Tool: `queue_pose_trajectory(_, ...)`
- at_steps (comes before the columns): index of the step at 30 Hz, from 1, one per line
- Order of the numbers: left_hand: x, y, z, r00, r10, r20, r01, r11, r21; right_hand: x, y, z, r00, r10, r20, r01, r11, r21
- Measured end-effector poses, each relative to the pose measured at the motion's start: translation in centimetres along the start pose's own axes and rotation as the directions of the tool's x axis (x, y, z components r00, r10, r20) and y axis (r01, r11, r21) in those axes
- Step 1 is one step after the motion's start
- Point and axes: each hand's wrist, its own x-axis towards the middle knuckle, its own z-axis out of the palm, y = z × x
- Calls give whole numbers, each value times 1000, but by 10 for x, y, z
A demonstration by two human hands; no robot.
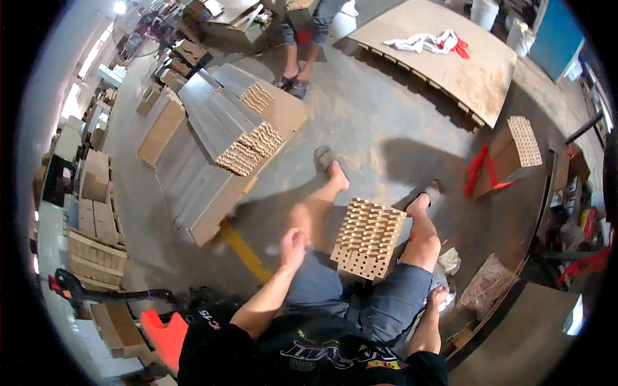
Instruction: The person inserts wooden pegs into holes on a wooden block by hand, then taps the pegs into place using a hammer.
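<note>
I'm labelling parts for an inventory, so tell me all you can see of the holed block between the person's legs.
The block looks boxy, with a light-brown top resembling cardboard or board. Rows of slender gold-coloured pieces, metallic-looking, stand in most of it; nearest the person, rows of round dark holes are empty. It sits slightly turned between the knees. Neither the left hand nor the right hand touches it; its support is hidden.

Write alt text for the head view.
A seated person has a holed block between their legs, gold pegs filling all but its nearest rows; the left hand is curled near one leg, the right hand beside the other. Beyond are stacked boards leftward and a low platform bearing cloth rightward.
</note>
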Motion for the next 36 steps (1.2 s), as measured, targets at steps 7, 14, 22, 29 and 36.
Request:
queue_pose_trajectory(7, -11, -8, -22, 999, 38, 33, -34, 992, -125, 23, -13, 1, 951, 276, 139, -308, 880, 362)
queue_pose_trajectory(14, -25, -28, -24, 994, 36, 104, 6, 925, -381, 45, -107, -56, 958, 227, 177, -287, 806, 518)
queue_pose_trajectory(22, -161, 45, 18, 818, 364, 445, -192, 902, -386, -162, -407, -134, 905, -273, 327, -82, 642, 762)
queue_pose_trajectory(29, -156, 45, 94, 669, 30, 743, 716, 244, -654, -271, -460, -81, 749, -546, 377, 340, 804, 488)
queue_pose_trajectory(36, -154, 58, 74, 702, 47, 711, 693, 187, -696, -277, -478, -78, 642, -726, 245, 614, 679, 403)
